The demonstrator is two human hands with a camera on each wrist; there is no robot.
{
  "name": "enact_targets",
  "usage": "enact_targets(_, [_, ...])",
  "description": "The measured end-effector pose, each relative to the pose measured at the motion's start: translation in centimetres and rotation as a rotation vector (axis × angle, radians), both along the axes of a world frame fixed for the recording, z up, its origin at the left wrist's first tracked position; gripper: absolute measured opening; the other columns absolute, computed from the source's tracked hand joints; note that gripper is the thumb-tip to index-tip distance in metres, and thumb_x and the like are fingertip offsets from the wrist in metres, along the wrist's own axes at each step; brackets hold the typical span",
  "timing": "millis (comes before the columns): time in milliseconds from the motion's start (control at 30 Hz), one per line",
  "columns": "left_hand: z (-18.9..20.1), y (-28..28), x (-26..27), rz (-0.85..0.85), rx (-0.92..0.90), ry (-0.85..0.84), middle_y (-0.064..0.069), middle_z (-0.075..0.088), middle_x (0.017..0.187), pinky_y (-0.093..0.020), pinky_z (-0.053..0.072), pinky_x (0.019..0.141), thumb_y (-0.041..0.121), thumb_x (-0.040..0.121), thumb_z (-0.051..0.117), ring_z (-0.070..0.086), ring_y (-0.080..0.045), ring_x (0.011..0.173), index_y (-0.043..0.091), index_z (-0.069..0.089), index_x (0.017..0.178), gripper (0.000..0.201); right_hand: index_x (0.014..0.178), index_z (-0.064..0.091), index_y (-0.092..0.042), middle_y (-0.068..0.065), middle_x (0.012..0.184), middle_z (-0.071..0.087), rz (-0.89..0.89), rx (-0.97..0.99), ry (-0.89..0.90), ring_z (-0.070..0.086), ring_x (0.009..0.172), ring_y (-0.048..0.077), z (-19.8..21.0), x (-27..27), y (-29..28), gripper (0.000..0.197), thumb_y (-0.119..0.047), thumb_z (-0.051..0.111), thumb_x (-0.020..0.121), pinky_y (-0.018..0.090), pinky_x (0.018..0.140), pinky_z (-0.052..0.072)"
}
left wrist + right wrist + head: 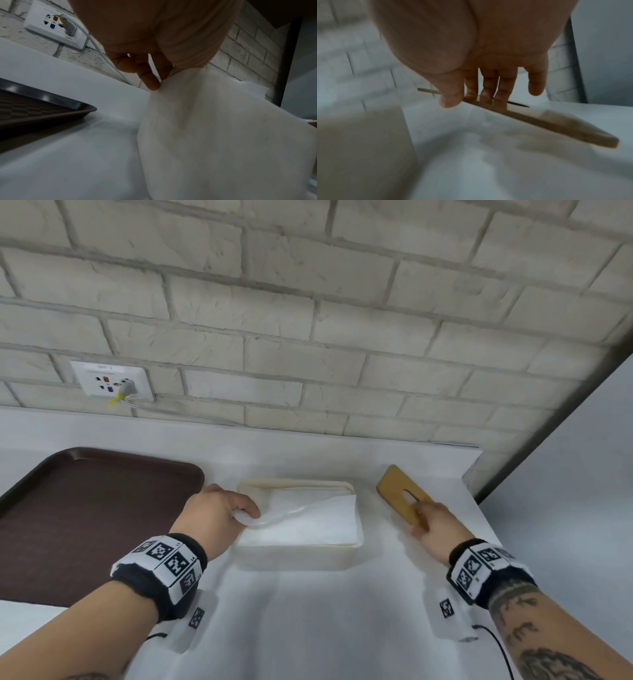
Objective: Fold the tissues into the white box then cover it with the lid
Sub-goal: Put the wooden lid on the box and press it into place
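The white box (294, 556) stands on the counter in the middle, open, with a stack of tissues (308, 525) inside. My left hand (245, 513) is at the box's left rim and pinches the edge of the top tissue (205, 121), which is lifted and partly folded over; in the left wrist view my left hand (154, 82) has its fingertips on the sheet. The wooden lid (399, 491) with a slot lies to the right of the box. My right hand (419, 513) grips its near end, thumb on one side and fingers (488, 94) on the other of the tilted lid (556, 125).
A dark brown tray (85, 508) lies on the counter left of the box. A wall socket (111, 380) with a plugged cable sits on the brick wall behind. The counter ends just right of the lid, at a grey panel (565, 474).
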State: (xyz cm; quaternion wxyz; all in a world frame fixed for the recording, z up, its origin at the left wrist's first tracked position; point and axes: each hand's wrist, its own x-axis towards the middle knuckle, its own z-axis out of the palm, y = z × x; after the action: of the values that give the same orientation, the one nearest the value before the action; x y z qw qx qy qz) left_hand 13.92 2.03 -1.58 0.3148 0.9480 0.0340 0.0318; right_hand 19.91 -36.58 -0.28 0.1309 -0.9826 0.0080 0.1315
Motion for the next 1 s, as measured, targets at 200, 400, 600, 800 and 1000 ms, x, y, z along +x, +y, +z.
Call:
enact_targets(200, [-0.1,0.1,-0.2,0.002,-0.033,0.000,0.004,0.055,0.092,-0.023,0.049,0.082,0.000,0.079,0.074,0.065,-0.022,0.078,0.055,0.067,0.075,0.055,0.141,0.046,-0.037,-0.002,0.134,0.051,0.391,0.204,-0.139,0.050,0.125,0.022,8.6,-1.6,9.8,0.050,-0.037,0.061,0.093,0.044,0.111,0.034])
enact_targets(400, [-0.4,0.7,0.2,-0.017,-0.033,0.047,-0.002,0.057,0.080,-0.027,0.042,0.067,-0.003,0.076,0.065,0.060,-0.025,0.075,0.045,0.054,0.052,0.055,0.145,0.042,-0.038,-0.007,0.133,0.048,0.705,-0.005,-0.168,0.038,0.131,0.018,5.0,-4.5,15.2,0.053,-0.042,0.057,0.095,0.041,0.118,0.002])
enact_targets(600, [-0.2,0.9,0.0,0.003,-0.290,0.115,0.005,0.074,0.083,-0.018,0.050,0.071,-0.007,0.084,0.062,0.069,-0.011,0.084,0.025,0.075,0.089,0.034,0.145,0.045,-0.032,-0.007,0.124,0.047,0.668,0.100,-0.260,0.039,0.125,0.015,1.7,-5.3,14.8,0.056,-0.041,0.054,0.091,0.039,0.114,0.009])
enact_targets(800, [1.2,1.2,0.2,0.066,-0.632,0.268,-0.005,0.075,0.111,-0.025,0.047,0.086,0.011,0.087,0.060,0.065,-0.026,0.116,0.020,0.056,0.129,0.043,0.145,0.043,-0.032,-0.009,0.123,0.043,0.654,0.134,-0.257,0.035,0.126,0.013,0.6,-5.5,15.1,0.055,-0.037,0.056,0.093,0.035,0.109,0.016])
enact_targets(1000, [2.6,0.4,0.0,0.057,-0.695,0.247,0.008,0.066,0.111,-0.021,0.044,0.085,0.054,0.083,0.071,0.061,-0.007,0.108,0.029,0.049,0.132,0.060,0.144,0.044,-0.032,-0.010,0.124,0.042,0.656,0.117,-0.263,0.035,0.125,0.012,0.5,-5.6,15.0,0.055,-0.043,0.057,0.091,0.036,0.110,0.018])
